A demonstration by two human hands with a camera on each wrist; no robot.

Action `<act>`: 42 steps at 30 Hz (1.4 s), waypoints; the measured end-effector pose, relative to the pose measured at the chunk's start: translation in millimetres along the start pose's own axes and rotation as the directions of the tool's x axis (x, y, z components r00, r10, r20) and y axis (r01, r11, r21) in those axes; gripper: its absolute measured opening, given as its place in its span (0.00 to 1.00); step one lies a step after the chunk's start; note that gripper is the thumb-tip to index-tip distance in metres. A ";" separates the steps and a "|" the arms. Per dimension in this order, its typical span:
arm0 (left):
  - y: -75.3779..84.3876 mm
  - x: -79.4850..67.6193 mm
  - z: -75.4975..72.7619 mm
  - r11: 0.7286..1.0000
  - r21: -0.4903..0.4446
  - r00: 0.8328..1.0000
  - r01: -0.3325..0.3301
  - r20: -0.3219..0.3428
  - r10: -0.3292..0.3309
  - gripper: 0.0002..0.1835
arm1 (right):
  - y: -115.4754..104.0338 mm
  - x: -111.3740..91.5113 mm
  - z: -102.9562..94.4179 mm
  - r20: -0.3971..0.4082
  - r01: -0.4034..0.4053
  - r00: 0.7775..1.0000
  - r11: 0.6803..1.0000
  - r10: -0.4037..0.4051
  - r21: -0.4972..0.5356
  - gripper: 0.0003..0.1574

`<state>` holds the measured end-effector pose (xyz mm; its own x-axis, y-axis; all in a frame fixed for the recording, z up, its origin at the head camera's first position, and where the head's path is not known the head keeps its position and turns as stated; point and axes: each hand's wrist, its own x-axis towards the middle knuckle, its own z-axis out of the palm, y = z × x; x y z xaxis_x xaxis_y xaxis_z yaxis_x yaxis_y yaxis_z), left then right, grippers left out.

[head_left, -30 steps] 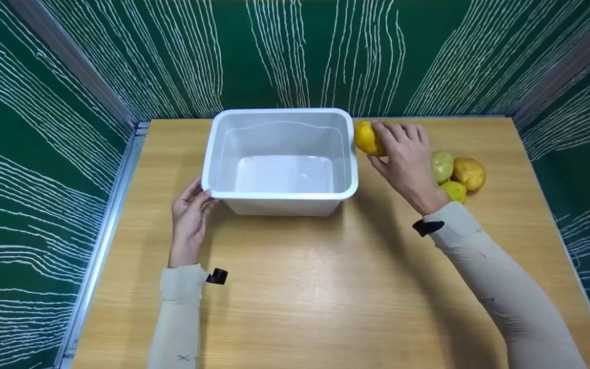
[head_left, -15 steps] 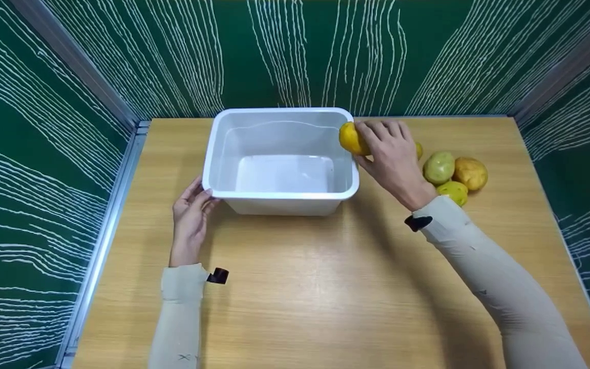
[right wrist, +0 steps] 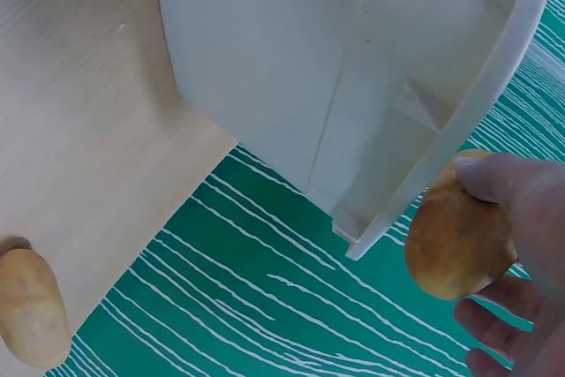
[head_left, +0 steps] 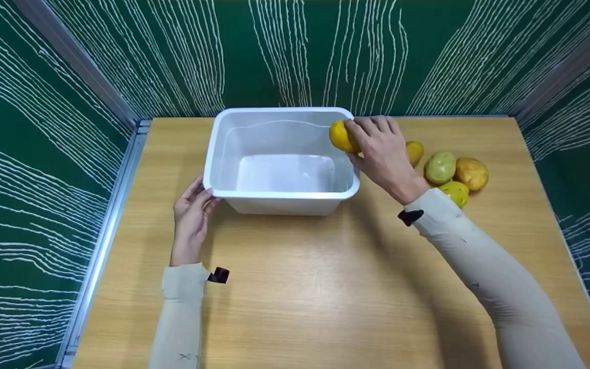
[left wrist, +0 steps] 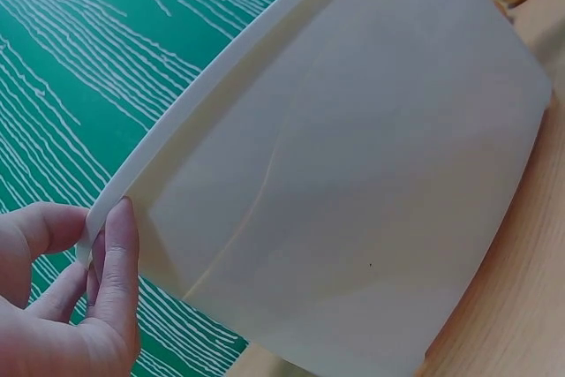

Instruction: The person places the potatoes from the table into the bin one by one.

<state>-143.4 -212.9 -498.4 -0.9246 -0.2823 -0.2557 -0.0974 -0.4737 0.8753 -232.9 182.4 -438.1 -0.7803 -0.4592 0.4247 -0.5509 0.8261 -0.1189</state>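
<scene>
A white plastic tub (head_left: 285, 196) stands at the back of the wooden table. My left hand (head_left: 190, 220) pinches its near left corner; in the left wrist view, thumb and fingers lie on either side of the rim (left wrist: 159, 143). A yellow mango (head_left: 341, 136) is gripped by my right hand (head_left: 384, 151), up at the tub's right rim and partly over its opening. The right wrist view has that mango (right wrist: 455, 236) held between thumb and fingers, beside the outer edge of the tub. Inside the tub only the bare floor shows.
Right of the tub lie several fruits: a yellow one (head_left: 414, 152) behind my right wrist, a green one (head_left: 440, 167), an orange-yellow one (head_left: 471, 173) and a yellow-green one (head_left: 455, 193). Green walls (head_left: 320, 56) with white lines enclose the table.
My right hand has carried the mango leftward, from beside the tub to over its right rim. The yellow fruit behind that hand has come into view. The left hand keeps its hold.
</scene>
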 end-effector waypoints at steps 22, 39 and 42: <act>0.2 0.4 1.4 1.000 0.011 1.000 0.003 -0.008 -0.002 0.30 | -15.6 35.4 -4.6 0.224 0.030 0.974 1.000 -0.027 -0.006 0.37; -0.2 0.8 2.8 1.000 -0.023 0.999 0.011 -0.031 -0.012 0.30 | -28.5 59.2 -2.2 0.319 0.061 0.946 0.998 -0.053 -0.017 0.34; 0.1 0.8 3.0 1.000 -0.027 0.999 0.010 -0.038 -0.011 0.30 | -30.9 63.1 -2.2 0.342 0.061 0.938 0.998 -0.051 -0.018 0.34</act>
<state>-145.2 -210.7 -497.3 -0.9088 -0.3089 -0.2805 -0.0962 -0.4990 0.8612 -264.4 128.7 -405.7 -0.8051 -0.5852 0.0971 -0.5922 0.8022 -0.0760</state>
